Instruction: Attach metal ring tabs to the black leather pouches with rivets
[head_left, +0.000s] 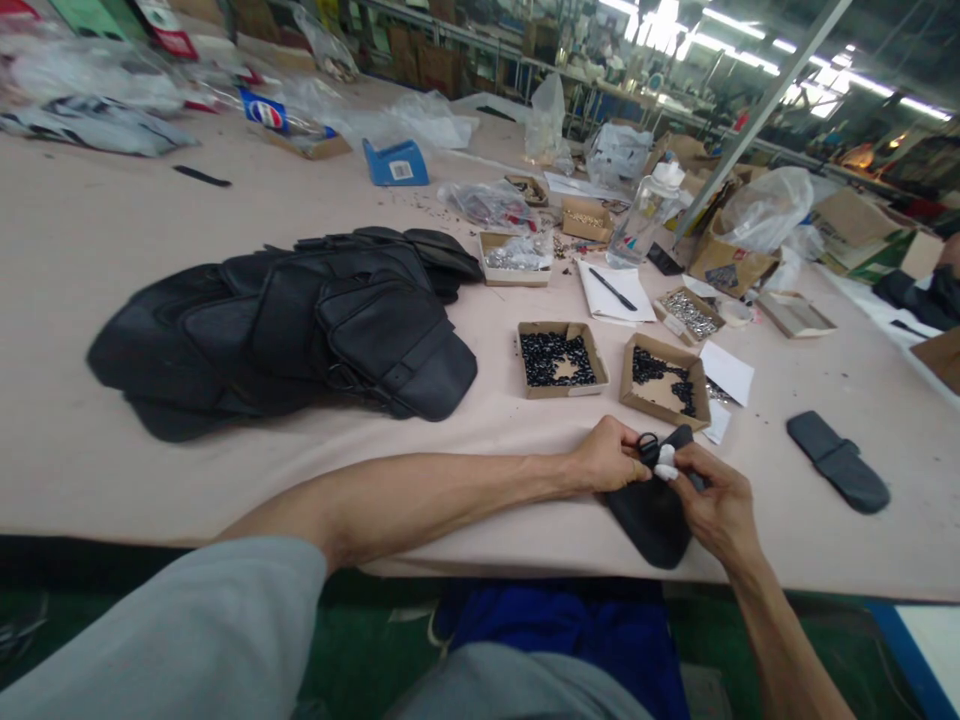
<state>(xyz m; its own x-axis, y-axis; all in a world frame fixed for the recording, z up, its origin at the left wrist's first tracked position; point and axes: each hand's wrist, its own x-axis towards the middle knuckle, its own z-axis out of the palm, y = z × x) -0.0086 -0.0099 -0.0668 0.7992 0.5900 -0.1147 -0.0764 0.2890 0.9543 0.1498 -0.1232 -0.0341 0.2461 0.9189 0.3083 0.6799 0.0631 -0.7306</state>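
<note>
A black leather-like piece with a rounded lower end lies at the table's front edge, between my hands. My left hand pinches its upper left part, thumb and fingers together. Close by the left fingertips shows a small dark ring-shaped part. My right hand is closed on the piece's upper right side, with white coverings on the thumb and a fingertip. The two hands' fingertips nearly meet, and whatever small part sits between them is hidden.
Just beyond are two cardboard trays of small black parts, the left tray and the right tray. A pile of black leather-like pieces lies left. A similar strapped piece lies right. Farther back stand a clear bottle and a notebook.
</note>
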